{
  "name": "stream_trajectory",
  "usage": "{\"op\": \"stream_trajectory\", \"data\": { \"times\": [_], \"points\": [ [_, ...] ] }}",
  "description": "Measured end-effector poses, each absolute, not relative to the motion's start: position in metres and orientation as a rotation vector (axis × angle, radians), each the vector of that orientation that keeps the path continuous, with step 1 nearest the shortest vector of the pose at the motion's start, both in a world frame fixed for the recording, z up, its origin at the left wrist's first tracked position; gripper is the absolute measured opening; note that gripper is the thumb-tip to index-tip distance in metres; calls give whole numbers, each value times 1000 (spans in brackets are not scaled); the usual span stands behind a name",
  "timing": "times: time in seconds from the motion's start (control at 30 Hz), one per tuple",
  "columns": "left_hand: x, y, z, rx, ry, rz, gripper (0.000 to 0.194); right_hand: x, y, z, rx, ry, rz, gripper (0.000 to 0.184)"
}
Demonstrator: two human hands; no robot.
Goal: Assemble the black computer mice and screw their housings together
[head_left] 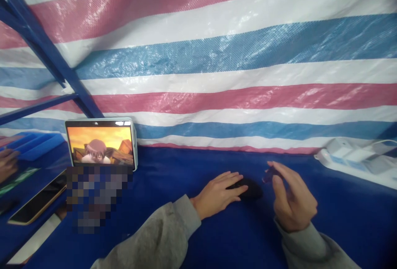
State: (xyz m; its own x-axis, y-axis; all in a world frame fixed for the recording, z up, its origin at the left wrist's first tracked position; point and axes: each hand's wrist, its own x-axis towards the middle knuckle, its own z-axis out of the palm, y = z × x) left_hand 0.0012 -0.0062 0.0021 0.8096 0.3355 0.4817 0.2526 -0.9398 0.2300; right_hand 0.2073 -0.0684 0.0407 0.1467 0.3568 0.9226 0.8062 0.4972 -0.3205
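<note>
My left hand [218, 194] lies palm down with its fingers stretched out over a black rounded object [252, 190] on the blue tabletop. The object looks like a computer mouse, and the hand covers its left part. To the right, my right hand [294, 201] is raised a little, thumb and fingers curled. Between their tips is a small, dark purple, see-through piece [269, 175], blurred, so its kind is unclear. Both wrists are in grey sleeves.
A tablet [101, 143] stands at the back left, playing a cartoon. Nearby lie a phone [40, 198], a blue tray [40, 145] and another person's hand [8, 163]. White power strip [356, 165] with plugs sits at right. Striped sheeting [232, 95] hangs behind; a pixelated patch hides some table.
</note>
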Motion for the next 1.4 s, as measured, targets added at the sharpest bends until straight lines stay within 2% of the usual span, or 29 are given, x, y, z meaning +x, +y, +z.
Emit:
{"op": "stream_trajectory", "data": {
  "times": [0.27,0.5,0.7,0.87,0.97,1.07,1.17,1.4],
  "points": [
    [1,-6,1,2841,470,788,38,209,-67,43,-1126,-1419,-518,39],
    [1,-6,2,2821,485,828,38,210,-67,43,-1079,-1464,-396,43],
    [1,-6,2,2772,528,799,38,210,-67,42,-1166,-1354,-407,29],
    [1,-5,2,2786,521,808,38,208,-67,42,-1125,-1403,-276,34],
    [1,-5,-1,2834,482,816,38,209,-67,42,-1130,-1411,-371,31],
    [1,-4,-3,2849,470,846,37,210,-67,41,-1156,-1373,-329,26],
    [2,-5,-2,2846,475,858,38,210,-68,37,-1171,-1367,-231,34],
    [1,-6,1,2816,526,840,38,211,-65,33,-1147,-1309,-398,38]
  ]
}}
